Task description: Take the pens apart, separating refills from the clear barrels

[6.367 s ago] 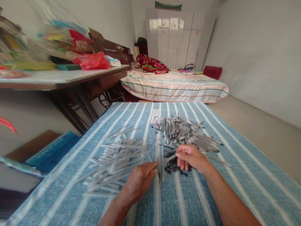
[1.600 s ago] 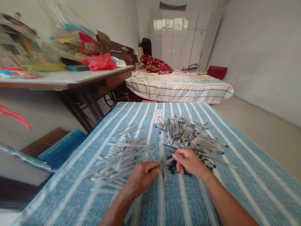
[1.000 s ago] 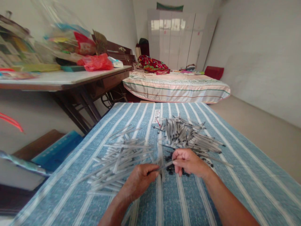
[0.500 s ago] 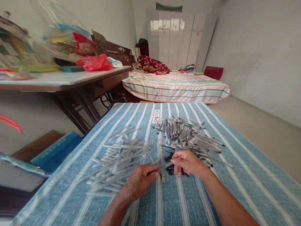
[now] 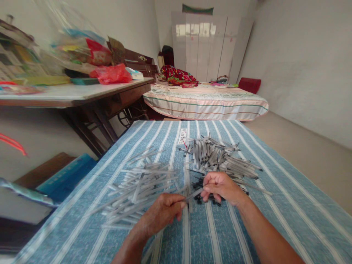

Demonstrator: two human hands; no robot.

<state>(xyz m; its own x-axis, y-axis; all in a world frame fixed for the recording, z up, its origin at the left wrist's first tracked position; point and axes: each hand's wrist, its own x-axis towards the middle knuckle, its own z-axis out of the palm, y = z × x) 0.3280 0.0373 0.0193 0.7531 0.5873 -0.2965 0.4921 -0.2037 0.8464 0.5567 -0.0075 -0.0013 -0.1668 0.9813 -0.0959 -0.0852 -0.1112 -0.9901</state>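
Observation:
Between my two hands a slim translucent pen barrel (image 5: 194,195) slants up to the right. My left hand (image 5: 166,211) pinches its lower end between thumb and fingers. My right hand (image 5: 220,187) has its thumb and forefinger closed at the upper end; whether a small part is in that pinch is hidden. Left of my hands lies a loose pile of clear barrels (image 5: 137,190). Small black pieces (image 5: 198,183), like pen caps or plugs, lie under and around my right hand. Beyond it is a heap of barrels with black ends (image 5: 217,156).
A blue and white striped cloth (image 5: 115,157) covers the table. A label reading "With love" (image 5: 182,136) lies near its far side. On the left stands a cluttered side table (image 5: 110,91); beyond are a bed (image 5: 206,102) and a white wardrobe (image 5: 203,51).
Both hands stay close together on the barrel. My right hand has shifted slightly right and up, and more of the barrel shows between the hands. The piles look the same.

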